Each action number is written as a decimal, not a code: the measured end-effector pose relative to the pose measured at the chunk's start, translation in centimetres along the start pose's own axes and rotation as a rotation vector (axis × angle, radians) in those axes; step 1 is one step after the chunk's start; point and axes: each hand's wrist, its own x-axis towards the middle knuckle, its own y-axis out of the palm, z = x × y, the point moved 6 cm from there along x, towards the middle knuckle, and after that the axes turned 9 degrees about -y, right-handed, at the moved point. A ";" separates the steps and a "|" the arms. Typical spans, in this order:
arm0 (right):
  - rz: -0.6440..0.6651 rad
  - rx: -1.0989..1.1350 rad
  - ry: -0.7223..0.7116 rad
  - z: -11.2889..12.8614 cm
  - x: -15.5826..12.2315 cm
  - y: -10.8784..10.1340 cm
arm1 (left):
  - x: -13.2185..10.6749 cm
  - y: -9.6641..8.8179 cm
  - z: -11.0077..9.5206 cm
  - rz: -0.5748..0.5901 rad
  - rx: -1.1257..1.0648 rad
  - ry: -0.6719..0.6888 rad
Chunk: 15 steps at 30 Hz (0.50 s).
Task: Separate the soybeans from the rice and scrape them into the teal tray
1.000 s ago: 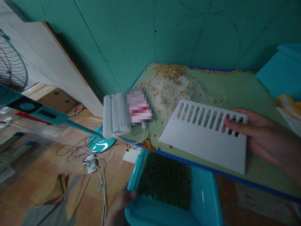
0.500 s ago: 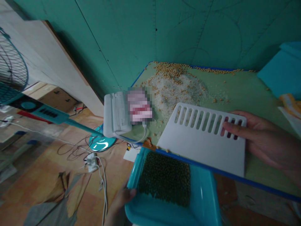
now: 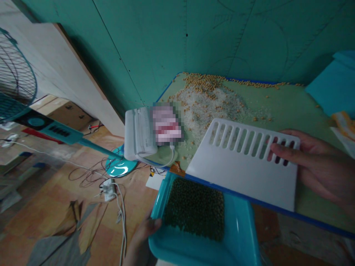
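So the right hand (image 3: 318, 162) has the white slotted scraper (image 3: 244, 173) pinched at its right end, thumb over the slots, rest of the fingers mostly hidden behind. The scraper's long lower side sits right along the blue front edge (image 3: 318, 222) of the worktop (image 3: 291, 111), with the teal bin (image 3: 241, 221) of dark green beans (image 3: 196, 210) just below. Left hand (image 3: 142, 236) grips the bin's left rim, thumb on top. Past the slots there's a heap of white grains (image 3: 210, 105) and tan beans (image 3: 203, 82) up by the wall (image 3: 222, 37). White case (image 3: 140, 133) crowds the left corner; roomiest stretch is right of the heap, just stray beans there.
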 end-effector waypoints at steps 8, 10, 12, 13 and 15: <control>-0.129 0.007 -0.081 0.9 -0.2 -0.4 | 0.2 -0.1 0.0 -0.023 -0.019 0.054; -0.116 -0.004 -0.083 0.8 -0.4 -0.4 | 0.1 -0.2 0.0 -0.013 -0.021 0.035; -0.106 -0.012 -0.072 0.6 -0.6 -0.5 | 0.0 -0.2 0.0 0.004 -0.022 0.012; -0.097 -0.018 -0.068 0.5 -0.6 -0.6 | -0.1 -0.2 -0.1 0.007 -0.026 0.010; -0.066 -0.040 -0.061 0.3 -0.6 -0.5 | -0.2 0.0 -0.2 0.019 -0.049 0.013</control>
